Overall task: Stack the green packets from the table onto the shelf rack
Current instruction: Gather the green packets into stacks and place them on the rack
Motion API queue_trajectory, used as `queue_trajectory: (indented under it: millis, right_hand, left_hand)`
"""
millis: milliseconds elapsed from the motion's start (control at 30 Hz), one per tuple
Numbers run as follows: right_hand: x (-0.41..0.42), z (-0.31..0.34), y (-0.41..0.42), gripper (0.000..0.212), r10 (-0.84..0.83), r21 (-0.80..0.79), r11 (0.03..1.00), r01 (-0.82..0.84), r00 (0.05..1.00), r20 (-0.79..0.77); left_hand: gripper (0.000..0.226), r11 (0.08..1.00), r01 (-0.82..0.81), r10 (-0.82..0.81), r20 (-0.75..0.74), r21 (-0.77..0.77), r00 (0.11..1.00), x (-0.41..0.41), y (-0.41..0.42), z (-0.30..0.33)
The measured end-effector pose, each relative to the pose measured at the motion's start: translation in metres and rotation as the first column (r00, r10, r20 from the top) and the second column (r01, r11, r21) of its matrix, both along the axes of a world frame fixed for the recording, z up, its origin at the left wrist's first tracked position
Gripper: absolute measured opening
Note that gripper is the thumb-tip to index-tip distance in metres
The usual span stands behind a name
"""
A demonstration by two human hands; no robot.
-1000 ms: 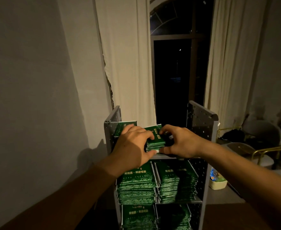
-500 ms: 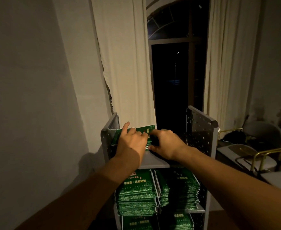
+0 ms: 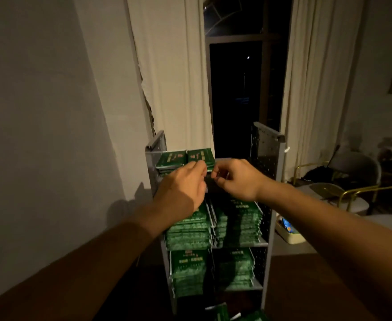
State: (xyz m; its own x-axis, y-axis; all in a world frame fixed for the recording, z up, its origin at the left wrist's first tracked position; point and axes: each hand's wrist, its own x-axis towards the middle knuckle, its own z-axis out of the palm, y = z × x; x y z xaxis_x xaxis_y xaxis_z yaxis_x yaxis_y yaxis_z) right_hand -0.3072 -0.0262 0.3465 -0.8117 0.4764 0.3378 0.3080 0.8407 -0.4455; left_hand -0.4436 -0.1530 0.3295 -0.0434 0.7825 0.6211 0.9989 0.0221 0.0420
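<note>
Task looks well along, judging by the load on the shelf rack [image 3: 268, 144]: the middle tier carries two tall side-by-side stacks of green packets [image 3: 190, 230], the tier below it two more, shorter on the right. The top tier has only a thin pair of stacks [image 3: 185, 158] pushed to the left rear, so the right half of that tier is bare grey shelf. Left to do, as far as I can tell: fill the top tier, and clear the few loose packets [image 3: 222, 312] lying on the dark bench [image 3: 306, 286] at the foot of the rack. How many more are out of frame I cannot say. Left hand [image 3: 182, 188] hovers at the front edge of the top tier, fingers curled, fingertips just at or touching the near edge of the right top stack; no clear grip visible. Right hand [image 3: 236, 179] is just beside it, fingers curled with thumb and forefinger close together; too dark to tell if it pinches anything. Hands nearly meet in front of the shelf. Behind: cream curtains [image 3: 172, 72], dark arched window, a chair [image 3: 352, 193] to the right, and a small cream tub [image 3: 289, 232] with something blue inside, beside the rack.
</note>
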Motion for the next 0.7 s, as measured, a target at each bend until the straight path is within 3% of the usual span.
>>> queue_trajectory:
  millis: [267, 500, 700]
  right_hand:
    - [0.039, -0.045, -0.034, 0.011, 0.091, -0.179, 0.983, -0.043, 0.958, 0.273]
    - [0.057, -0.128, -0.064, 0.012, 0.181, -0.371, 0.929, -0.024, 0.9, 0.396]
    - [0.058, -0.212, -0.085, 0.011, 0.264, -0.468, 0.884, -0.005, 0.831, 0.489]
  left_hand:
    - [0.004, 0.978, 0.083, -0.062, 0.114, -0.192, 0.992, 0.027, -0.042, -0.056]
    - [0.011, 0.896, 0.074, 0.07, 0.303, -0.437, 0.951, 0.041, -0.065, -0.139]
    - [0.013, 0.866, 0.143, 0.122, 0.48, -0.478, 0.869, 0.048, -0.102, -0.216]
